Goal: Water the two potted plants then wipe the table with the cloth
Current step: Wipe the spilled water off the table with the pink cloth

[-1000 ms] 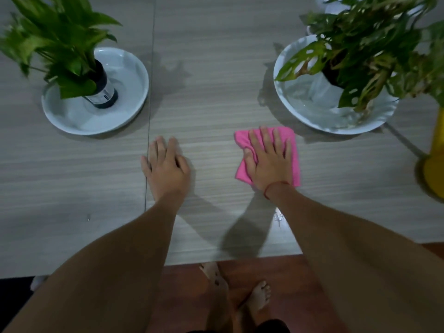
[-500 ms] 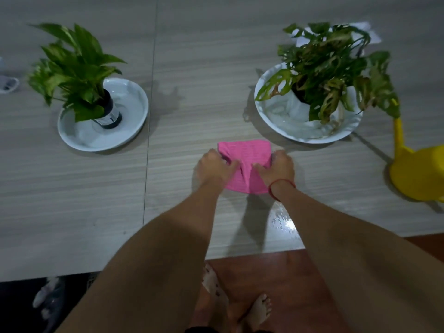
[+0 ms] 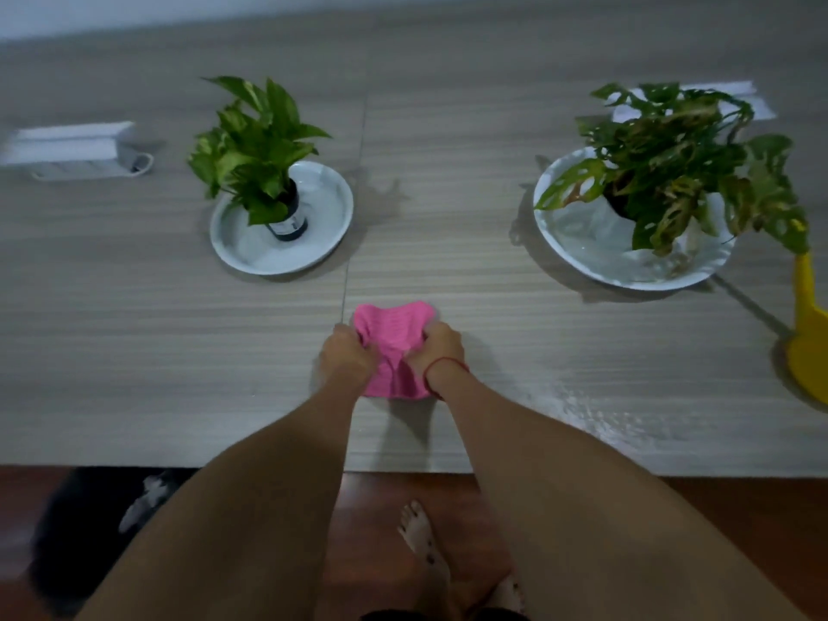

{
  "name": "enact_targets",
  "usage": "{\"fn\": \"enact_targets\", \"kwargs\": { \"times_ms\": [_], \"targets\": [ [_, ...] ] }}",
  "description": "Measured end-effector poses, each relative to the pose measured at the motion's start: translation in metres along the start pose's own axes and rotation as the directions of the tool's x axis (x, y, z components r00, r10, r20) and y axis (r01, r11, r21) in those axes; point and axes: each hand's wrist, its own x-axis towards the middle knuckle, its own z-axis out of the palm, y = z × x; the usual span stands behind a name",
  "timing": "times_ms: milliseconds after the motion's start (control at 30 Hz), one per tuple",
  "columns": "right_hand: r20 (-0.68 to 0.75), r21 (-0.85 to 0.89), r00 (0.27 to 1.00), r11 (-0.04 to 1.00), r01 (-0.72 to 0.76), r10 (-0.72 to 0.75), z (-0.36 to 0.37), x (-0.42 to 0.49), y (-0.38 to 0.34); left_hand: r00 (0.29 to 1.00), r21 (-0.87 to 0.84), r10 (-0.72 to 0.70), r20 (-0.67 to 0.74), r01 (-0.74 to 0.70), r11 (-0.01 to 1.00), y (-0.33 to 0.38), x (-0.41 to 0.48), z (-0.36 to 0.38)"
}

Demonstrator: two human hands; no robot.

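At the left I see a white dish holding a pothos in a dark pot. Farther right a white bowl holds a holey-leaved plant, with a yellow watering can beside it. Between them on the table, the left hand and right hand each grip the bunched pink cloth, fingers curled.

Thin red string bracelet on right wrist; bare feet.

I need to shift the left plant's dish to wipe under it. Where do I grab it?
Probably take the dish by its near right rim, coming from your side: that rim is bare, while the plant leans over the far left side.
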Motion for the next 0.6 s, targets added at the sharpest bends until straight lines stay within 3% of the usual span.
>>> {"fn": "enact_targets", "kwargs": {
  "times_ms": [167, 300, 500, 600],
  "targets": [
    [0.112, 0.047, 0.993, 0.998, 0.041, -0.046, 0.072, -0.023, -0.052, 0.987, -0.089, -0.102, -0.124, 0.091, 0.992, -0.068, 0.018, -0.048],
    [0.154, -0.020, 0.987, 0.998, 0.059, -0.055, 0.105, -0.034, -0.071, 0.979, -0.112, -0.146, -0.140, 0.131, 0.985, -0.109, 0.026, -0.069],
    [0.109, -0.105, 0.994, 0.994, 0.044, -0.032, 0.104, -0.044, -0.069, 0.979, -0.115, -0.183, -0.093, 0.172, 0.978, -0.122, 0.022, -0.074],
    [0.077, -0.191, 0.995, 0.979, 0.072, -0.058, 0.076, -0.044, -0.065, 0.974, 0.003, -0.194, -0.116, 0.195, 0.981, -0.109, 0.016, -0.075]
  ]
}}
